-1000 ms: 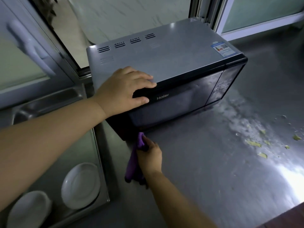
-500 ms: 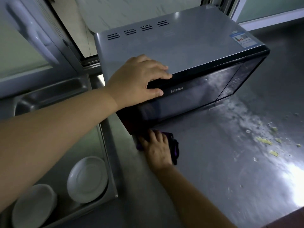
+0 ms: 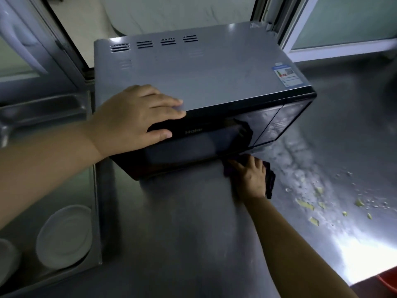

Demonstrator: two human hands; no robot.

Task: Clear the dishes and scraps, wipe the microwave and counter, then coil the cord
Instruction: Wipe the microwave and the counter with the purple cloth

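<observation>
A grey and black microwave stands on the steel counter, tilted back with its front edge lifted. My left hand grips its top front edge, fingers flat on the lid and thumb on the door. My right hand presses a purple cloth flat onto the counter, just under the microwave's front right part. Yellow-green scraps and white smears lie on the counter to the right. Two white dishes sit in the sink at the left. No cord is visible.
Window frames rise behind the microwave. A bright glare patch lies on the counter's right front. A red object's edge shows below the counter at the bottom right.
My right hand has slid the purple cloth along the counter from the microwave's left front corner to its right front. The left hand keeps its grip on the microwave's top edge.
</observation>
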